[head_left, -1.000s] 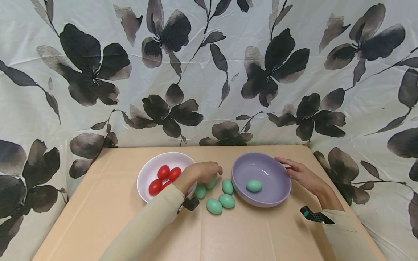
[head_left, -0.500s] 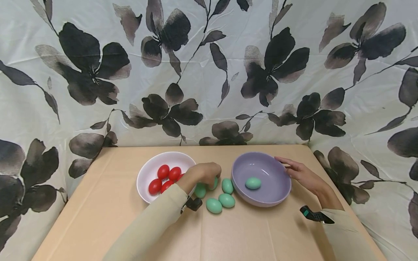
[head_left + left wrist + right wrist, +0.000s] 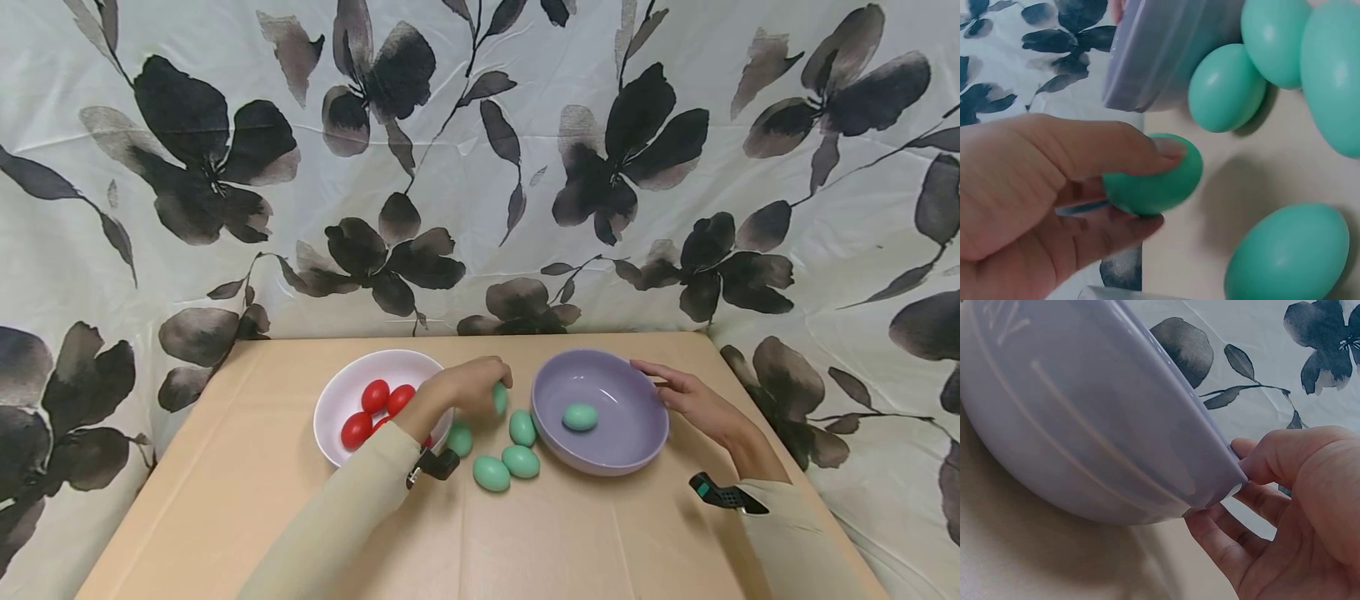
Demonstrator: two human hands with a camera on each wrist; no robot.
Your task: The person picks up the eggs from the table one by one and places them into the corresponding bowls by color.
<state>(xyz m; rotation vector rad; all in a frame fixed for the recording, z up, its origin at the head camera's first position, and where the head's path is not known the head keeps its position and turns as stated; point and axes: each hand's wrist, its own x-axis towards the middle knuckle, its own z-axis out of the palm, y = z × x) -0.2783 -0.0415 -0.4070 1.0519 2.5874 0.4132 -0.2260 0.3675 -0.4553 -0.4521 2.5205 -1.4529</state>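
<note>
My left hand [image 3: 468, 387] is raised slightly above the table between two bowls. Thumb and fingers pinch a green egg [image 3: 1157, 178], whose shadow falls on the table beside it. At the right, my right hand [image 3: 701, 408] holds the rim of a purple bowl [image 3: 630, 450], its thumb at the edge and other fingers against the outer wall [image 3: 1085, 431]. One green egg [image 3: 581, 417] lies inside that bowl. Between the bowls several more green eggs [image 3: 491, 473] lie on the table. Left of them, a white bowl [image 3: 330, 408] contains several red eggs [image 3: 376, 397], partly hidden by my left forearm.
A tan-covered table [image 3: 540, 542] carries everything. Behind it hangs a white cloth [image 3: 495, 192] with a dark floral print. One green egg [image 3: 460, 438] lies close against the white bowl's right side, under my left wrist.
My left hand has picked up a green egg from the group and lifted it off the table. The right hand stays at the purple bowl's rim.
</note>
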